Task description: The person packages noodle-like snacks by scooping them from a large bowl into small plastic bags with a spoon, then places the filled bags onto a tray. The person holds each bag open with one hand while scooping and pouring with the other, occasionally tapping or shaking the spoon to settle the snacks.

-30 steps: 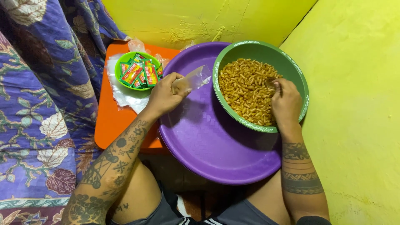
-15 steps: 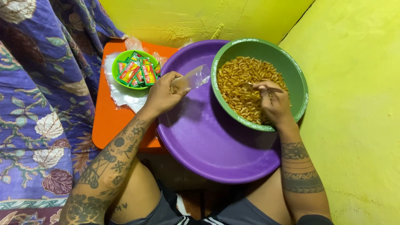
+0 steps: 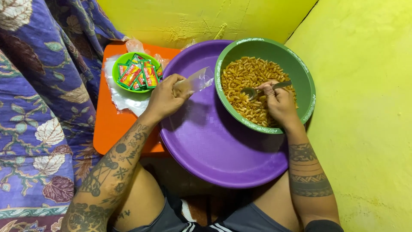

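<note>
The spoon (image 3: 257, 89) is a metal one and it lies low over the fried macaroni snacks (image 3: 253, 92) inside the green bowl (image 3: 305, 92), with its scoop end toward the left. The right hand (image 3: 279, 103) holds the handle of the spoon, its grip closed around it, and the wrist rests on the near rim of the bowl. The green bowl sits in the upper right part of a big purple basin (image 3: 214, 150), which rests on the lap of the person. The left hand (image 3: 165, 98) is over the left side of the basin and its grip is pinched on a small clear plastic bag (image 3: 195, 80), which points toward the bowl. To the left, on an orange table (image 3: 109, 129), stands a small green bowl (image 3: 124, 60) full of red and green sachets (image 3: 139, 73), on top of clear plastic sheets (image 3: 122, 98). A blue floral cloth (image 3: 38, 107) hangs further left, and yellow walls (image 3: 365, 107) close the corner.
</note>
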